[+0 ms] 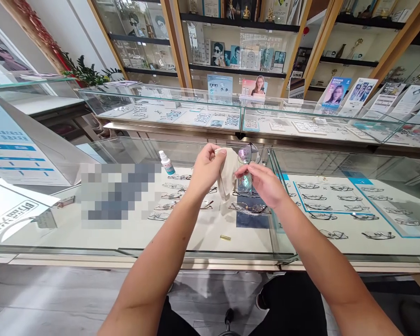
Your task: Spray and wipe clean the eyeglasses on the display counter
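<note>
Over the glass counter, my left hand [210, 164] pinches a cream cleaning cloth [227, 176] at its upper edge, and the cloth hangs down in front of me. Just to its right, my right hand [264, 182] is closed on a pair of eyeglasses [245, 156], gripped around the middle. The lenses shine pink and green and stand one above the other. My two hands are a short way apart. Fingers cover part of the frame. A white spray bottle [166, 163] with a blue and red label stands on the counter left of my hands.
Several eyeglasses [250, 208] lie in the glass display case [196, 249] beneath my hands, with more frames [339, 188] to the right. A leaning blue-and-white sign [24, 149] stands at left. Behind runs a second glass showcase [154, 95].
</note>
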The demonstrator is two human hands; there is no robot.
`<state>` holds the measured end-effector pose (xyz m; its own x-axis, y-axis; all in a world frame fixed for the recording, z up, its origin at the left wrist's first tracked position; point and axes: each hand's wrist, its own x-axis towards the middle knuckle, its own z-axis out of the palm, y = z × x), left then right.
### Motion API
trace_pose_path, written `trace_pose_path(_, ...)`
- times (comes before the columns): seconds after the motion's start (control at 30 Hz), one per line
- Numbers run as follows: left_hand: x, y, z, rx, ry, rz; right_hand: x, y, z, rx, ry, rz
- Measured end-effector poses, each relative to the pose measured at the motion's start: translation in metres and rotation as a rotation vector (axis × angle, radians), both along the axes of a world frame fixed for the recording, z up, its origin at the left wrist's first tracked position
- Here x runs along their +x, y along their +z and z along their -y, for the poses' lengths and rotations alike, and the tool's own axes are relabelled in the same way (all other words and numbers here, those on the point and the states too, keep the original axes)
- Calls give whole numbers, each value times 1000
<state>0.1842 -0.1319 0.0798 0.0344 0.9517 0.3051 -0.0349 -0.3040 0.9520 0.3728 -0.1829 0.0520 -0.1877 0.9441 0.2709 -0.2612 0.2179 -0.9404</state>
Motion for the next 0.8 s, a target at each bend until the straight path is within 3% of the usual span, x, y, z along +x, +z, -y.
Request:
trace_pose_path(0.27,6,-10,1,13,-56,76,-3,-6,-3,-17,-3,24)
trace_pose_path(0.5,8,-7,3,-10,-57,83,-4,-7,-5,-3,-37,54)
trace_pose_path(0.8,9,-10,2,138,-116,20,0,-11,-10,38,-70,112)
